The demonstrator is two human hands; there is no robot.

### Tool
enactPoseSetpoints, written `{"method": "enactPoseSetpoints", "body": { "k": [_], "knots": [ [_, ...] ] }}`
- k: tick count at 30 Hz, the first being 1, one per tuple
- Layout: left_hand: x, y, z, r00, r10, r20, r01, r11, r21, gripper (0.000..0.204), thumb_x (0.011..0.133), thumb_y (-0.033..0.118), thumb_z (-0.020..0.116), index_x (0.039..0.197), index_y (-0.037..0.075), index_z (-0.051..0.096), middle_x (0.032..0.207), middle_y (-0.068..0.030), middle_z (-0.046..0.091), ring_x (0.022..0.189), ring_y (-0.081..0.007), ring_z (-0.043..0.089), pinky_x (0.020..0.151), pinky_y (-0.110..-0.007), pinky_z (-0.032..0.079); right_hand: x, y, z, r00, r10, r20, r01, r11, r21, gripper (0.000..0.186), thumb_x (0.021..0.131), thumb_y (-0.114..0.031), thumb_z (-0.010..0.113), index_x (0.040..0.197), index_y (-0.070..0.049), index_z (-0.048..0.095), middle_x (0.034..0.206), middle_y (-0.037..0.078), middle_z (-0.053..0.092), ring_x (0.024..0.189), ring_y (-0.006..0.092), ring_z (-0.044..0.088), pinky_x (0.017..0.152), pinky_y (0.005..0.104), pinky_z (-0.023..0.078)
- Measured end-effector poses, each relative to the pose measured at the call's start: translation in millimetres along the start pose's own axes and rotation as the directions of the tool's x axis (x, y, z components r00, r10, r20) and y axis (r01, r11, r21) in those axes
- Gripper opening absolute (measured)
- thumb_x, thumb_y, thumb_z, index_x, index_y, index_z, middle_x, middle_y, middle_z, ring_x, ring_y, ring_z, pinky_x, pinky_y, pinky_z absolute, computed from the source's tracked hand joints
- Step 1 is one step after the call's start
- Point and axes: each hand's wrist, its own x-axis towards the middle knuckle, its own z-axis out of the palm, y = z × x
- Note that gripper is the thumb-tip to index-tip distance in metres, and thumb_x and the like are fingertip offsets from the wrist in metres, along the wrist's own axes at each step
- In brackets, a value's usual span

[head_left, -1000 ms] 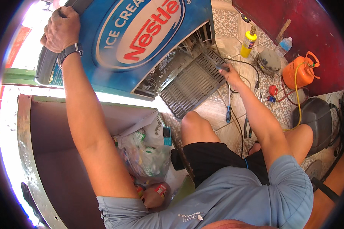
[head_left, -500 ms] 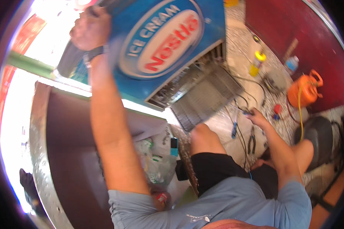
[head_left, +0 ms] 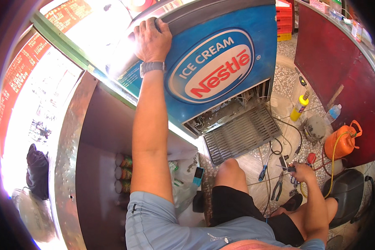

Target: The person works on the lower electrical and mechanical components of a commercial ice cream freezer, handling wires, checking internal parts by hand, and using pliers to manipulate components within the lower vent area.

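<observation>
My left hand (head_left: 152,39), with a dark watch on the wrist, is hooked over the top edge of a blue ice cream freezer (head_left: 158,89). Its fingers curl onto the dark rim. A slatted grey grille (head_left: 241,135) lies tilted at the freezer's open lower compartment (head_left: 225,112), where wiring shows. Low over the floor at right, my right hand (head_left: 304,171) is closed around the dark handle of a screwdriver (head_left: 284,168), its thin shaft pointing left. Near it on the floor lie pliers (head_left: 277,188) and a blue-handled screwdriver (head_left: 263,171).
An orange gas cylinder (head_left: 341,141) with a yellow hose stands at right by a dark red panel (head_left: 337,75). Beyond are a yellow canister (head_left: 299,109), a round grey metal part (head_left: 314,127) and a plastic bottle (head_left: 333,112). Black cables cross the floor. A metal-edged cabinet (head_left: 100,137) stands left.
The view has swung, so the freezer sits further right and lower in it. My left hand stays at the freezer's top edge. My right hand has drawn back from the grille with the screwdriver.
</observation>
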Motion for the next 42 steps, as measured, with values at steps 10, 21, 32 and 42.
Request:
{"method": "enactPoseSetpoints", "body": {
  "k": [10, 21, 32, 42],
  "knots": [
    [-2.4, -0.7, -1.1, 0.995, 0.045, -0.084, -0.043, 0.999, 0.026, 0.025, 0.09, 0.034, 0.056, 0.097, 0.013, 0.069, 0.095, -0.0041, 0.069, 0.095, -0.0237, 0.062, 0.091, -0.041, 0.041, -16.9, -26.2, -15.7, 0.99, 0.001, -0.144, -0.004, 1.0, -0.025, 0.051, 0.087, -0.033, 0.068, 0.126, -0.006, 0.052, 0.11, 0.022, 0.066, 0.103, 0.0401, 0.064, 0.087, 0.0488, 0.05],
    [-0.5, -3.9, -2.5, 0.992, 0.054, -0.113, -0.052, 0.999, 0.015, 0.025, 0.09, 0.033, 0.056, 0.095, 0.012, 0.07, 0.091, -0.0031, 0.068, 0.092, -0.0218, 0.062, 0.09, -0.04, 0.041, -16.3, -28.6, -19.1, 0.992, -0.021, -0.125, 0.02, 1.0, -0.013, 0.048, 0.086, -0.032, 0.069, 0.125, -0.009, 0.055, 0.109, 0.023, 0.066, 0.102, 0.0413, 0.064, 0.086, 0.0494, 0.05],
    [-2.8, 4.7, 6.0, 0.993, 0.019, -0.118, -0.002, 0.99, 0.138, 0.036, 0.089, 0.044, 0.056, 0.105, 0.016, 0.071, 0.095, -0.0114, 0.072, 0.088, -0.0311, 0.069, 0.086, -0.046, 0.05, -0.8, -12.5, -2.8, 0.997, -0.034, -0.071, 0.028, 0.996, -0.082, 0.052, 0.089, -0.036, 0.062, 0.131, -0.009, 0.049, 0.11, 0.024, 0.066, 0.102, 0.0414, 0.065, 0.084, 0.0535, 0.051],
    [11.3, -20.6, 7.1, 0.978, -0.052, 0.203, -0.008, 0.958, 0.285, 0.047, 0.092, 0.052, 0.04, 0.115, 0.027, 0.072, 0.105, -0.0115, 0.073, 0.1, -0.0326, 0.068, 0.092, -0.048, 0.046, 67.0, 8.8, 104.8, 0.982, 0.078, 0.175, -0.157, 0.851, 0.502, 0.054, 0.088, -0.037, 0.069, 0.127, -0.003, 0.052, 0.097, 0.021, 0.067, 0.087, 0.0341, 0.067, 0.076, 0.044, 0.051]
  ]
}}
